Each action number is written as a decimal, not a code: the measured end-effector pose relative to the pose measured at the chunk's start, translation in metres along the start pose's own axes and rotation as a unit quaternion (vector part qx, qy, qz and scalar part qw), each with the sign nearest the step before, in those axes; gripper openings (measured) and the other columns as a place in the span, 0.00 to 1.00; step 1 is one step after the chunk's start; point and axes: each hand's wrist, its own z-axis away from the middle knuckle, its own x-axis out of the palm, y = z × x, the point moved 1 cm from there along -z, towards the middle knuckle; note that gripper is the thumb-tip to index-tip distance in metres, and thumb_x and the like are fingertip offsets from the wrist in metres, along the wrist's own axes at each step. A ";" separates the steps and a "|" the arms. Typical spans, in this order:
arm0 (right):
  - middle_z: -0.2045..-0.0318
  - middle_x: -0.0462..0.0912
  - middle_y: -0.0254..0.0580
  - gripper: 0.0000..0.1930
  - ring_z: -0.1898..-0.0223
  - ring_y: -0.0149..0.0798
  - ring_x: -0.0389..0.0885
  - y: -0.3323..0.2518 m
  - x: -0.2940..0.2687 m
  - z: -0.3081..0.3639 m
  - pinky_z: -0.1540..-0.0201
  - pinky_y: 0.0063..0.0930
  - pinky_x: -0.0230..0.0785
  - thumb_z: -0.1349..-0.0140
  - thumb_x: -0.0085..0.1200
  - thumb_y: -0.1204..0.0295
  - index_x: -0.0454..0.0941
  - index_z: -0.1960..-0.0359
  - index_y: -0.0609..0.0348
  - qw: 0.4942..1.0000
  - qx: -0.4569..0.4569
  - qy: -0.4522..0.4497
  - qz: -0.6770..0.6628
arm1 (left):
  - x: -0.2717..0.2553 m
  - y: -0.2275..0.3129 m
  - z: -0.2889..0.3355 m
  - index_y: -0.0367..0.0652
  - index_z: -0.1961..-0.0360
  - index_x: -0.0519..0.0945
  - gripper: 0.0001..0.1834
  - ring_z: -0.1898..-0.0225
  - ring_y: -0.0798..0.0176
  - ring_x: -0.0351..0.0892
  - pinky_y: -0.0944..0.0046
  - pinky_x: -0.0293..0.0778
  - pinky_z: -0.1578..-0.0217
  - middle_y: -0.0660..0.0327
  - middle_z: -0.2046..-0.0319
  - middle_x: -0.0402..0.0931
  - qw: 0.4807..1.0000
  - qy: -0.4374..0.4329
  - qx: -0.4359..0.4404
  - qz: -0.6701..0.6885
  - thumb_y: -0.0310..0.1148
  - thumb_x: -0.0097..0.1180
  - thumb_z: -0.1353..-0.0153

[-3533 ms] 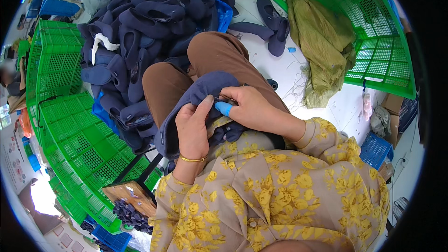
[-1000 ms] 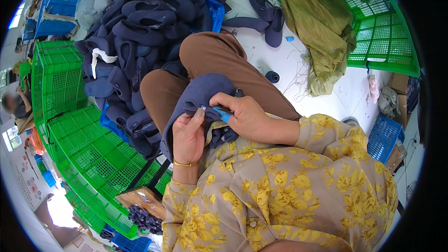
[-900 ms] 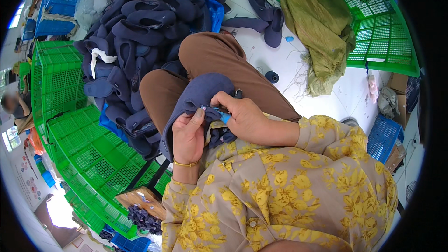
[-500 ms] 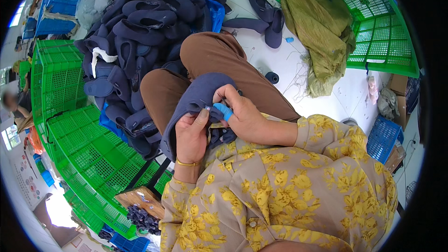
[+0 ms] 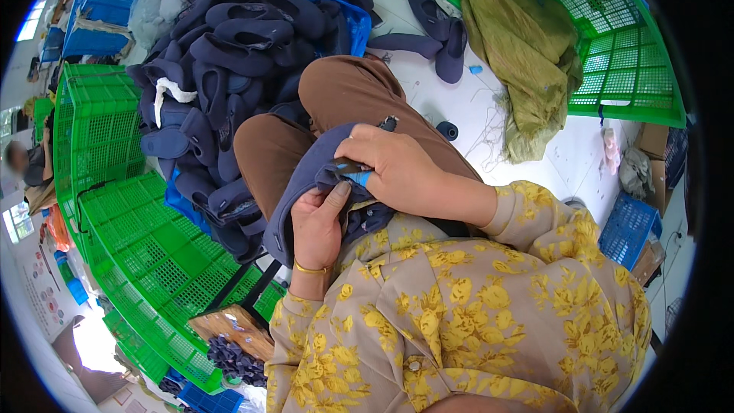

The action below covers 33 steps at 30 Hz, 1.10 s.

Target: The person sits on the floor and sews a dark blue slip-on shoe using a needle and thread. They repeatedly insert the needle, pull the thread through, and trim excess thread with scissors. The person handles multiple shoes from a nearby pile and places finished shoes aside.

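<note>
My left hand (image 5: 316, 223) pinches a navy shoe (image 5: 294, 193) — its pale label (image 5: 280, 243) too small to read — my right hand (image 5: 397, 170) curls round a dark tool (image 5: 390, 122).

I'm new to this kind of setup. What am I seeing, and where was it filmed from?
There is no machine: a person works by hand. A wide fisheye camera worn on the head looks down, so straight edges bend. The left hand holds a navy shoe; the right hand has a small dark tool in its grip, partly hidden. Ahead, to the left, is a pile of navy shoes; more shoes and a dark spool lie on the white floor.
</note>
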 end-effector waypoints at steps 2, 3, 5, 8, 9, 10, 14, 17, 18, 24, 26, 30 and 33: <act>0.71 0.75 0.44 0.06 0.62 0.50 0.78 -0.005 0.000 0.001 0.61 0.38 0.70 0.41 0.52 0.78 0.75 0.63 0.57 1.000 -0.001 0.005 -0.026 | -0.004 -0.002 0.000 0.33 0.51 0.79 0.12 0.57 0.69 0.79 0.69 0.73 0.52 0.59 0.55 0.81 1.000 -0.001 0.004 -0.015 0.23 0.55 0.35; 0.71 0.75 0.44 0.05 0.64 0.48 0.78 -0.005 0.002 -0.002 0.62 0.35 0.70 0.40 0.53 0.77 0.75 0.62 0.56 0.997 -0.023 0.054 -0.055 | -0.004 -0.004 0.000 0.33 0.52 0.79 0.11 0.57 0.69 0.79 0.70 0.74 0.53 0.59 0.55 0.82 1.000 0.004 -0.003 -0.025 0.23 0.55 0.35; 0.71 0.75 0.42 0.04 0.69 0.42 0.78 -0.002 0.007 -0.009 0.66 0.31 0.69 0.37 0.53 0.75 0.75 0.62 0.55 0.980 -0.066 0.153 -0.113 | -0.004 -0.006 -0.001 0.33 0.52 0.80 0.11 0.58 0.69 0.80 0.70 0.74 0.54 0.59 0.56 0.82 0.999 0.013 -0.017 -0.044 0.24 0.56 0.35; 0.75 0.75 0.36 0.03 0.77 0.31 0.74 -0.007 -0.022 -0.028 0.75 0.23 0.64 0.32 0.52 0.71 0.74 0.59 0.52 0.894 0.099 0.135 -0.415 | 0.001 -0.001 0.002 0.32 0.54 0.80 0.10 0.60 0.68 0.80 0.70 0.75 0.57 0.58 0.58 0.83 0.999 0.016 -0.030 -0.032 0.24 0.56 0.35; 0.76 0.73 0.34 0.03 0.79 0.28 0.70 -0.012 -0.030 -0.029 0.78 0.21 0.60 0.31 0.51 0.70 0.74 0.59 0.51 0.858 0.131 0.103 -0.486 | -0.004 -0.003 0.001 0.31 0.56 0.81 0.09 0.62 0.67 0.81 0.70 0.76 0.58 0.57 0.61 0.83 0.999 0.030 -0.028 -0.029 0.25 0.56 0.35; 0.77 0.72 0.32 0.03 0.81 0.24 0.67 -0.017 -0.040 -0.028 0.80 0.19 0.57 0.30 0.50 0.69 0.73 0.59 0.51 0.815 0.161 0.068 -0.552 | -0.002 -0.001 0.001 0.30 0.56 0.80 0.09 0.62 0.67 0.81 0.70 0.76 0.58 0.57 0.61 0.83 0.999 0.024 -0.033 -0.024 0.25 0.55 0.34; 0.81 0.66 0.26 0.04 0.85 0.19 0.58 -0.017 -0.064 -0.027 0.85 0.17 0.48 0.29 0.50 0.68 0.74 0.59 0.52 0.795 0.123 0.035 -0.593 | 0.009 0.014 0.002 0.30 0.57 0.80 0.09 0.64 0.70 0.79 0.71 0.74 0.59 0.58 0.62 0.82 0.996 -0.002 -0.075 -0.049 0.26 0.55 0.34; 0.80 0.65 0.24 0.04 0.84 0.17 0.52 -0.017 -0.075 -0.029 0.83 0.16 0.46 0.29 0.51 0.69 0.74 0.59 0.54 0.836 0.135 0.050 -0.529 | 0.011 0.015 0.001 0.31 0.58 0.80 0.08 0.66 0.72 0.77 0.72 0.72 0.61 0.59 0.63 0.82 0.990 0.016 -0.097 -0.097 0.26 0.55 0.35; 0.80 0.65 0.23 0.04 0.84 0.17 0.51 -0.014 -0.074 -0.028 0.83 0.15 0.45 0.30 0.51 0.70 0.74 0.59 0.54 0.849 0.134 0.048 -0.510 | 0.011 0.015 0.001 0.31 0.59 0.80 0.08 0.66 0.72 0.76 0.72 0.72 0.62 0.60 0.63 0.82 0.988 0.029 -0.100 -0.112 0.25 0.55 0.35; 0.66 0.83 0.42 0.14 0.65 0.36 0.81 0.013 -0.050 0.001 0.62 0.29 0.72 0.45 0.52 0.83 0.80 0.57 0.58 0.987 0.003 -0.110 -0.119 | -0.011 -0.001 0.000 0.30 0.52 0.79 0.11 0.56 0.64 0.81 0.66 0.76 0.51 0.55 0.56 0.82 0.998 -0.043 -0.042 -0.003 0.24 0.52 0.33; 0.64 0.84 0.46 0.22 0.63 0.45 0.83 0.016 -0.043 0.006 0.60 0.33 0.74 0.53 0.51 0.87 0.80 0.54 0.57 0.984 -0.002 -0.178 -0.025 | -0.008 -0.001 0.000 0.31 0.52 0.79 0.11 0.55 0.65 0.81 0.66 0.75 0.50 0.55 0.55 0.82 0.998 -0.039 -0.040 0.009 0.24 0.52 0.33; 0.62 0.85 0.48 0.24 0.61 0.51 0.83 0.017 -0.037 0.008 0.59 0.37 0.75 0.55 0.52 0.86 0.81 0.53 0.57 0.982 -0.033 -0.185 -0.016 | -0.006 -0.001 -0.001 0.33 0.53 0.79 0.11 0.61 0.68 0.77 0.68 0.71 0.55 0.58 0.58 0.81 0.999 0.001 -0.046 0.002 0.23 0.55 0.35; 0.61 0.85 0.49 0.24 0.61 0.52 0.83 0.018 -0.037 0.006 0.58 0.39 0.75 0.56 0.53 0.85 0.81 0.53 0.57 0.981 -0.033 -0.190 -0.014 | -0.002 0.003 -0.002 0.34 0.51 0.79 0.12 0.59 0.68 0.77 0.68 0.71 0.54 0.58 0.56 0.81 0.999 -0.018 -0.038 -0.005 0.23 0.55 0.36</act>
